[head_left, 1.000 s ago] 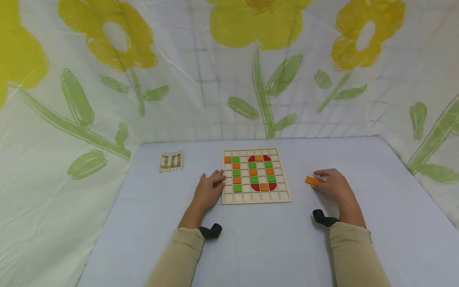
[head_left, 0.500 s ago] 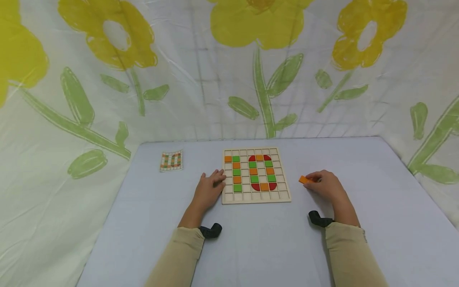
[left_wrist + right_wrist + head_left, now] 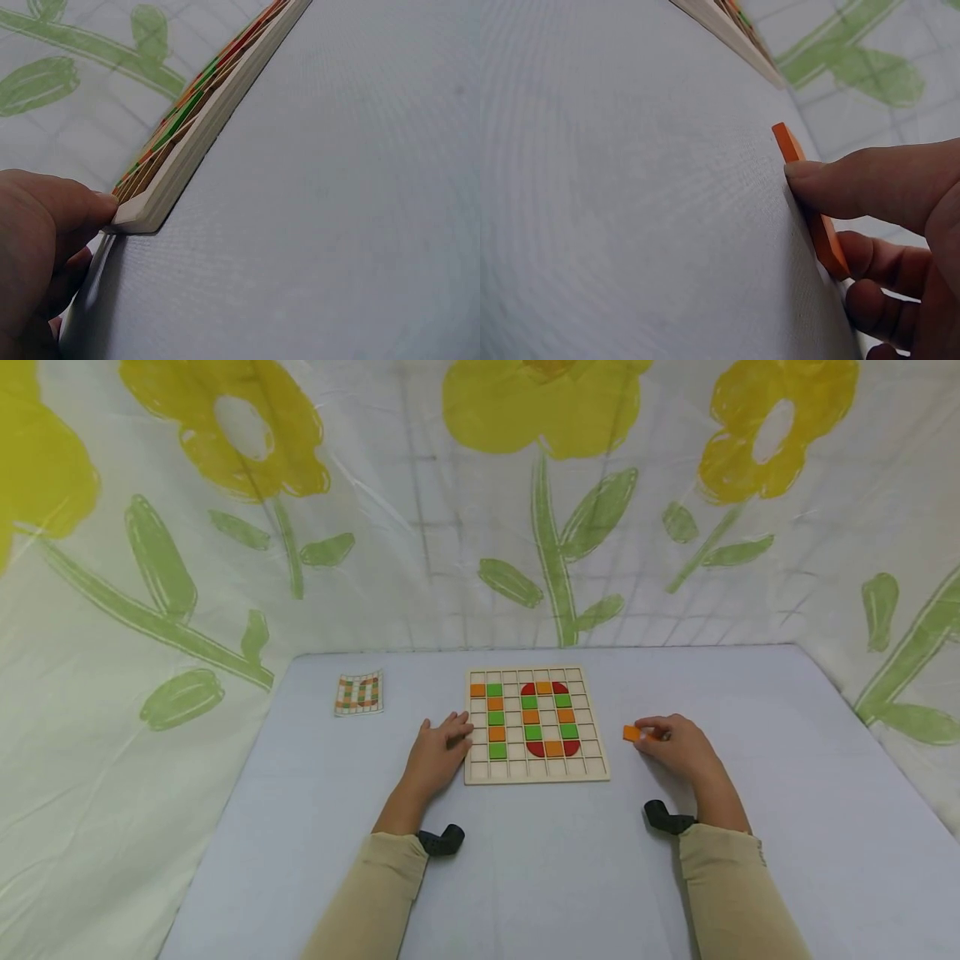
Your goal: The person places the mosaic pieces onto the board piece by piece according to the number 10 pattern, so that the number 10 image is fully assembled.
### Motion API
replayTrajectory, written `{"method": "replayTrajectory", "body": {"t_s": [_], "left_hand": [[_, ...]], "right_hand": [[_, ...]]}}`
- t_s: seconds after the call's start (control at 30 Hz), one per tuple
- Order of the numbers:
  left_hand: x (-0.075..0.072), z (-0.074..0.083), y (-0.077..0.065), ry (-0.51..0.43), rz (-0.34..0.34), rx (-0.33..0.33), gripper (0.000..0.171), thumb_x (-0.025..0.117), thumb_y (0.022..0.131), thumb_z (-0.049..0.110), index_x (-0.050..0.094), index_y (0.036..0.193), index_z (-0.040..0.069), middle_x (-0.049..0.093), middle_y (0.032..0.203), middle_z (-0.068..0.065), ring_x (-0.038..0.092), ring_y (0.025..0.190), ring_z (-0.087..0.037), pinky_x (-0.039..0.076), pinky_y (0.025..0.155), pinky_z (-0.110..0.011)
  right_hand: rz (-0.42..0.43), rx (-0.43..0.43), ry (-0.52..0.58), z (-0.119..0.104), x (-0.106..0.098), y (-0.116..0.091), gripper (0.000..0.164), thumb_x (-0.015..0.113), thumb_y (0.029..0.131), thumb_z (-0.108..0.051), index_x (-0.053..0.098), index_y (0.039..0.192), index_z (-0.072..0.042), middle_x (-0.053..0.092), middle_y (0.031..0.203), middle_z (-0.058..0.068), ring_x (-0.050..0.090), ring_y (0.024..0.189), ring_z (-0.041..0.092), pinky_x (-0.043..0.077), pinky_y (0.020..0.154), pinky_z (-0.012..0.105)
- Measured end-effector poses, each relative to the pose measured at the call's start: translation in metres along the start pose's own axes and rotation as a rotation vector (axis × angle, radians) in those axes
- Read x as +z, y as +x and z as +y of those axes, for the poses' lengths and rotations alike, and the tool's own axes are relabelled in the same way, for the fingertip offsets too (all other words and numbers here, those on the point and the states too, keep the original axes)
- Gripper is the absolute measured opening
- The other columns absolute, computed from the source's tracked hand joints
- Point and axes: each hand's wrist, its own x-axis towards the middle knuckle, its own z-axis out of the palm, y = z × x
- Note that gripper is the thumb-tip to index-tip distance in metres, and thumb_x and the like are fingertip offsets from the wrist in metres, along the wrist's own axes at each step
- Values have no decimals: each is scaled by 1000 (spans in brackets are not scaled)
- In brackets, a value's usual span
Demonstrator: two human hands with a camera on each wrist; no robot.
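In the head view, a pale wooden grid board lies mid-table, with green, orange and red tiles set in the shape of a 10. My left hand rests at its left edge, fingers extended. The left wrist view has a fingertip against the near corner of the board. To the board's right, my right hand pinches flat orange material, whose exposed end looks like a square tile. Up close in the right wrist view, this orange piece appears as a thin bar between thumb and fingers, low over the tabletop.
A small printed card with a similar coloured grid pattern lies at the back left of the white table. Behind the table hangs a white cloth painted with yellow flowers. Each wrist carries a black camera mount.
My right hand has moved a little left toward the board with the orange piece, its fingers drawn closer round it. The left hand stays at the board's edge. The head view has shifted slightly.
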Motion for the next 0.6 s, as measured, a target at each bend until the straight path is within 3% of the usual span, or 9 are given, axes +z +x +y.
{"method": "replayTrajectory", "body": {"t_s": [0.43,0.6], "left_hand": [[-1,1,0,-3,3,1,31,65,95,22,69,125,13,53,145,3,43,141,-15,8,125,-48],[-1,0,0,-4,-9,-2,32,64,96,22,68,126,13,53,145,5,42,141,-15,8,125,-47]], "right_hand": [[36,-13,-17,-3,4,4,37,66,91,-21,66,123,-3,59,109,21,54,94,32,45,77,39],[32,19,-8,-2,6,4,39,65,93,-23,64,126,-2,57,112,22,53,96,32,46,78,40]]}}
